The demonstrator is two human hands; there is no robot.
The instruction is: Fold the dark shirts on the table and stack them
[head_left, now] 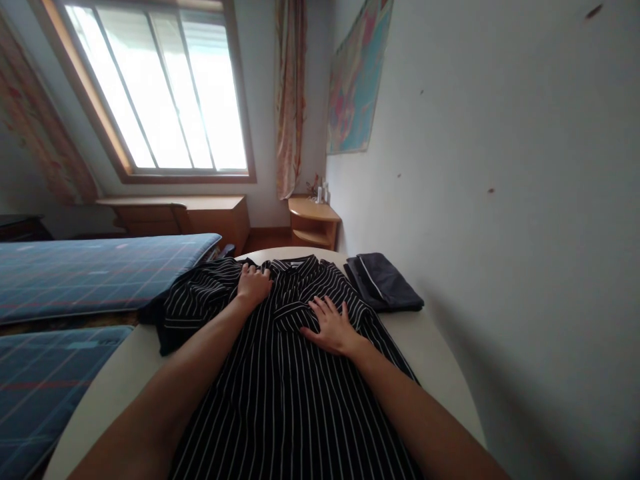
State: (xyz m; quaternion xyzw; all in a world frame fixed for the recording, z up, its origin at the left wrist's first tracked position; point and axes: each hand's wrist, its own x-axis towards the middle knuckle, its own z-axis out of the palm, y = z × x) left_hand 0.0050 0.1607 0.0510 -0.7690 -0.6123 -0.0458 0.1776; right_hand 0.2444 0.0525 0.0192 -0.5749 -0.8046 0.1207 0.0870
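Observation:
A black shirt (295,400) with thin white stripes lies spread on the round table, its collar at the far side. One sleeve (197,300) is folded across to the left, drooping near the table's edge. At the left shoulder, my left hand (254,283) has its fingers bent into the cloth, closed on it. My right hand (330,325) rests flat on the right sleeve, which is laid over the chest, and its fingers are spread. The shirt's lower end runs out of view between my forearms.
A folded dark garment (387,283) lies at the back right of the pale table (440,353), close to the white wall (525,267). Beds with blue plaid mattresses (100,273) stand at the left. Beyond are a wooden desk (215,213) and a corner shelf (315,212).

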